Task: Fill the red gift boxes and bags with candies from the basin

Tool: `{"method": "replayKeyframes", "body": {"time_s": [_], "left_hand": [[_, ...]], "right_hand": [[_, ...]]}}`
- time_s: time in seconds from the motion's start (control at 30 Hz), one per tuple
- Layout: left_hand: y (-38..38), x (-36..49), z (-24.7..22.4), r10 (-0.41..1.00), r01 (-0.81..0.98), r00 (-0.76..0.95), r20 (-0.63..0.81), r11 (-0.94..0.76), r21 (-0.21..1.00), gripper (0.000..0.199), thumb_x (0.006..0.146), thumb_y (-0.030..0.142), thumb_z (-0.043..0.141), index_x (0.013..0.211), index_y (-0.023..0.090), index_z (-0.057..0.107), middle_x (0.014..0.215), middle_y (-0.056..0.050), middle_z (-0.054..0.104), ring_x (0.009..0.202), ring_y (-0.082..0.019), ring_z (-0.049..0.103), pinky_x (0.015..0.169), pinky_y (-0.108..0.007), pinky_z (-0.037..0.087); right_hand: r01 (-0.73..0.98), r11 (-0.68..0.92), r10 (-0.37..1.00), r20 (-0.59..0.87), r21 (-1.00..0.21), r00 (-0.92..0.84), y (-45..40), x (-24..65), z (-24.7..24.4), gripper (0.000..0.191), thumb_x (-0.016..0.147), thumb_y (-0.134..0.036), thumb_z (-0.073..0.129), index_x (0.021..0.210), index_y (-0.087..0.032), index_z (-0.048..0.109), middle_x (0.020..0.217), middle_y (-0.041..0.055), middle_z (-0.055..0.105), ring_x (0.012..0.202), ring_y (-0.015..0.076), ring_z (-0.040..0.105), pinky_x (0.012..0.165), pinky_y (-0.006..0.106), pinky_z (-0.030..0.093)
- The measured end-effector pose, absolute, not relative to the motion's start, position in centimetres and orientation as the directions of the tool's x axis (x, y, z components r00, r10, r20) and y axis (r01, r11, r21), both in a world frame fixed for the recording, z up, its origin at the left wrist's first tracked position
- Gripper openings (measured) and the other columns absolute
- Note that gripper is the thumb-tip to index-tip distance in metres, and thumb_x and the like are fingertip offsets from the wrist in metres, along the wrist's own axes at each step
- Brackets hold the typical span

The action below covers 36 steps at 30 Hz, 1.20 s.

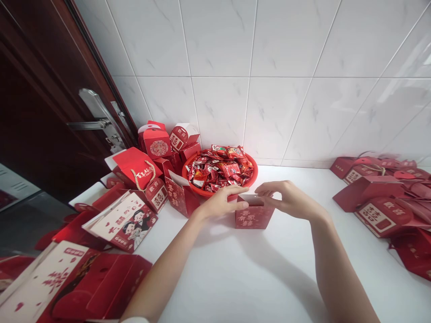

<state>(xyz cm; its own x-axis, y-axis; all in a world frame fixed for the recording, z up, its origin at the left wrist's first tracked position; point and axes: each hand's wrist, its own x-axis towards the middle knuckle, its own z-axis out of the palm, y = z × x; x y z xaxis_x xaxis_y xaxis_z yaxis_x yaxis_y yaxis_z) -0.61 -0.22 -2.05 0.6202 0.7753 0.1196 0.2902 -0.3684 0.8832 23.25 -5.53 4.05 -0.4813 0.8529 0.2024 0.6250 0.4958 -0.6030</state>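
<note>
A small red box (253, 218) with gold characters stands upright on the white table, its top at least partly open. My left hand (224, 202) is at the box's left upper edge, thumb over the front rim and fingers reaching behind. At the right upper edge, my right hand (281, 196) has its fingers bent down onto the rim. Both hands hold the box between them. Just behind it sits a round red basket (253, 176), heaped with wrapped red packets (220, 168).
Several red and white gift boxes (134, 220) crowd the left side, one open box (178, 193) standing beside the basket. More red boxes (384, 215) are piled at the right. A tiled wall (286, 116) rises behind, with a dark door (50, 89) at the left.
</note>
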Motion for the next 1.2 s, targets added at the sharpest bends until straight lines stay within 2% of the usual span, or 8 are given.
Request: {"method": "replayKeyframes", "body": {"time_s": [0.13, 0.3, 0.43, 0.63, 0.77, 0.87, 1.0, 1.2], "left_hand": [[-0.3, -0.2, -2.3, 0.795, 0.27, 0.586, 0.158, -0.375, 0.887, 0.052, 0.091, 0.048, 0.064, 0.136, 0.022, 0.065, 0.143, -0.008, 0.062, 0.138, -0.03, 0.053, 0.117, -0.043, 0.039], [-0.4, 0.1, -2.2, 0.797, 0.266, 0.568, 0.205, -0.413, 0.871, 0.046, 0.094, 0.042, 0.06, 0.134, 0.019, 0.066, 0.141, -0.008, 0.064, 0.135, -0.028, 0.056, 0.115, -0.041, 0.042], [-0.5, 0.2, -2.2, 0.821, 0.28, 0.526, 0.221, -0.413, 0.867, 0.045, 0.094, 0.04, 0.059, 0.135, 0.02, 0.065, 0.141, -0.007, 0.064, 0.134, -0.027, 0.057, 0.114, -0.039, 0.043], [-0.5, 0.4, -2.6, 0.865, 0.327, 0.447, 0.227, -0.394, 0.859, 0.045, 0.095, 0.044, 0.058, 0.13, 0.019, 0.068, 0.137, -0.009, 0.067, 0.13, -0.029, 0.06, 0.11, -0.04, 0.046], [-0.3, 0.2, -2.6, 0.873, 0.335, 0.45, 0.19, -0.363, 0.87, 0.05, 0.086, 0.046, 0.07, 0.128, 0.019, 0.069, 0.136, -0.009, 0.068, 0.131, -0.03, 0.059, 0.112, -0.04, 0.045], [-0.2, 0.0, -2.5, 0.868, 0.295, 0.462, 0.181, -0.343, 0.892, 0.054, 0.076, 0.032, 0.078, 0.127, 0.02, 0.066, 0.132, -0.009, 0.069, 0.122, -0.028, 0.064, 0.106, -0.038, 0.048], [-0.2, 0.1, -2.3, 0.86, 0.277, 0.456, 0.231, -0.383, 0.881, 0.025, 0.081, 0.025, 0.067, 0.105, 0.02, 0.065, 0.101, -0.003, 0.074, 0.095, -0.021, 0.069, 0.09, -0.033, 0.052], [0.0, 0.5, -2.5, 0.853, 0.242, 0.436, 0.287, -0.418, 0.876, 0.01, 0.082, 0.025, 0.062, 0.091, 0.021, 0.06, 0.091, 0.0, 0.07, 0.093, -0.02, 0.067, 0.089, -0.032, 0.05]], "right_hand": [[0.617, 0.456, 0.888, 0.282, -0.642, -0.362, -4.9, 24.6, 3.8, 0.041, 0.086, -0.051, 0.067, 0.118, -0.024, 0.069, 0.118, 0.01, 0.072, 0.096, 0.0269, 0.068, 0.083, 0.041, 0.057], [0.651, 0.332, 0.917, 0.072, -0.683, -0.392, -3.6, 26.6, 2.5, 0.072, 0.072, -0.057, 0.079, 0.134, -0.026, 0.06, 0.131, 0.0126, 0.065, 0.109, 0.032, 0.066, 0.09, 0.047, 0.057], [0.565, 0.273, 0.888, -0.022, -0.778, -0.459, -2.5, 27.0, 1.7, 0.064, 0.076, -0.051, 0.077, 0.131, -0.023, 0.059, 0.113, 0.0104, 0.068, 0.102, 0.0271, 0.066, 0.092, 0.043, 0.055], [0.437, 0.2, 0.871, -0.045, -0.877, -0.489, -1.4, 27.0, 1.0, 0.056, 0.076, -0.052, 0.078, 0.118, -0.018, 0.064, 0.076, -0.0007, 0.06, 0.079, 0.0193, 0.06, 0.076, 0.035, 0.049], [0.367, 0.2, 0.875, -0.003, -0.909, -0.484, -1.0, 26.7, 0.4, 0.046, 0.078, -0.056, 0.075, 0.101, -0.017, 0.067, 0.075, 0.0001, 0.061, 0.072, 0.0169, 0.056, 0.07, 0.032, 0.046], [0.341, 0.222, 0.894, 0.05, -0.913, -0.446, -0.9, 26.3, 0.2, 0.043, 0.077, -0.056, 0.076, 0.095, -0.017, 0.066, 0.072, -0.0004, 0.06, 0.07, 0.0164, 0.056, 0.069, 0.032, 0.046], [0.304, 0.28, 0.9, 0.139, -0.91, -0.414, -0.8, 25.7, 0.2, 0.038, 0.077, -0.053, 0.075, 0.087, -0.019, 0.064, 0.084, 0.0031, 0.065, 0.077, 0.0184, 0.061, 0.076, 0.035, 0.051], [0.327, 0.336, 0.892, 0.188, -0.883, -0.41, -0.6, 25.2, 0.0, 0.033, 0.08, -0.051, 0.072, 0.085, -0.02, 0.063, 0.088, 0.0048, 0.067, 0.085, 0.022, 0.065, 0.085, 0.041, 0.054]]}}
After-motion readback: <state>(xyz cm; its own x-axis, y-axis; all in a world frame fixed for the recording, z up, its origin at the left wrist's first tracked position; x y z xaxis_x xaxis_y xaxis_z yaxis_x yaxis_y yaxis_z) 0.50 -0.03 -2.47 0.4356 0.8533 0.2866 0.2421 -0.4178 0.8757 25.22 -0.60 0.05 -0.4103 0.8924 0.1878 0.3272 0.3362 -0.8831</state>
